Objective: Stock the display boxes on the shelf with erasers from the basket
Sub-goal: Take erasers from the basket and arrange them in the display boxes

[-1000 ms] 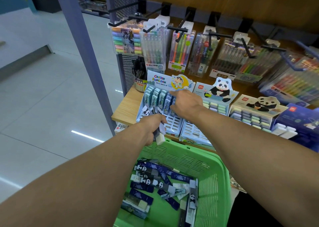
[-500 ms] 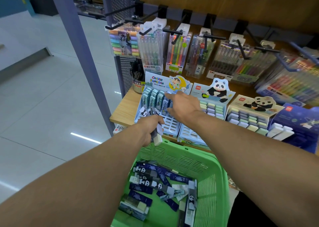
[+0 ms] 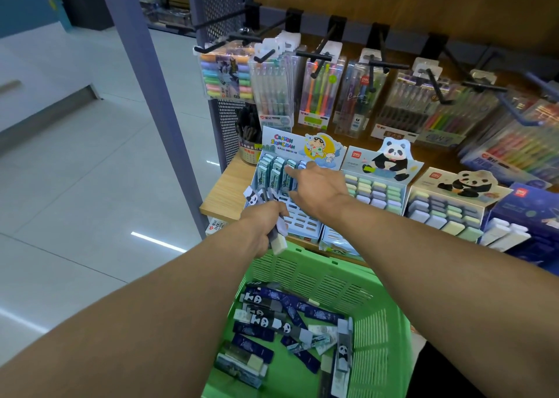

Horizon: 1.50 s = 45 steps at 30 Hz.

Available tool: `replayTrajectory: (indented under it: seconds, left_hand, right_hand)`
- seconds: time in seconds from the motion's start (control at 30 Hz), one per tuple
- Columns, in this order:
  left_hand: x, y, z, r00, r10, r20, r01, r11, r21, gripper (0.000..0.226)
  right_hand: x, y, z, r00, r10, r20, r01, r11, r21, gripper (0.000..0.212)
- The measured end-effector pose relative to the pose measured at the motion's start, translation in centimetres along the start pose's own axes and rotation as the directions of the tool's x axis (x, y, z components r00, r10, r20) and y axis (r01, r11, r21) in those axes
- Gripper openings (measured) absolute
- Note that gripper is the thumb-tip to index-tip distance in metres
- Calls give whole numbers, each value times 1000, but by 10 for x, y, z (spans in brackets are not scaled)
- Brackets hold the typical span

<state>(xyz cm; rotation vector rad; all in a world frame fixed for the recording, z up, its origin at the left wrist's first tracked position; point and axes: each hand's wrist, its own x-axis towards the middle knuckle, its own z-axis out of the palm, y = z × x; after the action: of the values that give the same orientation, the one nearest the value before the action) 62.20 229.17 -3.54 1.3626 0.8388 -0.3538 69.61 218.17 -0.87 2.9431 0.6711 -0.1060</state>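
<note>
Left hand (image 3: 263, 222) curled around a bunch of erasers (image 3: 273, 231) above the green basket (image 3: 378, 331) rim, right hand (image 3: 317, 190) stretched forward, fingers extended onto erasers standing in the leftmost display box (image 3: 273, 143), more erasers loose in the basket

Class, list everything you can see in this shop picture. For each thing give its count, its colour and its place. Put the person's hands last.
basket: one, green, below the shelf
loose erasers: many, mostly navy and panda-print sleeves, in the basket
Crayon Shinchan display box: one, pale blue, left on the shelf
panda display boxes: two, pastel erasers inside, right of it
pen packs: several, multicoloured, hanging on black hooks
wooden shelf: one, light brown
left hand: grips a bunch of erasers over the basket rim
right hand: forefinger reaches into the Shinchan box
</note>
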Motion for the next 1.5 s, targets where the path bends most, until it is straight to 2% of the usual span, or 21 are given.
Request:
replayTrajectory:
  seconds: [0.2,0.6,0.77,1.03,1.2,1.5]
  left_hand:
    - [0,0,3,1000,-12,0,12,1000,0,10]
    - [5,-1,0,1000,-4,8,4,1000,0,9]
    - [5,-2,-1,1000,-3,14,3,1000,-2,8]
    - [8,0,-5,1000,-3,-10,3,1000,-15,10]
    - [10,-1,-6,1000,1,-13,-1,1000,-23,11]
    - [10,0,-3,1000,11,-15,-11,999,-41,10]
  right_hand:
    - [1,2,3,999,20,-33,-19,999,49,63]
    - [4,1,-2,999,42,9,-42,999,30,58]
    - [10,-10,-7,1000,12,-19,-12,1000,-4,71]
    - [18,-17,-6,1000,-4,13,4,1000,6,66]
    - [16,-18,-8,1000,-5,1,5,998,68,57]
    - [9,-19,-8,999,-34,-39,36,999,40,53]
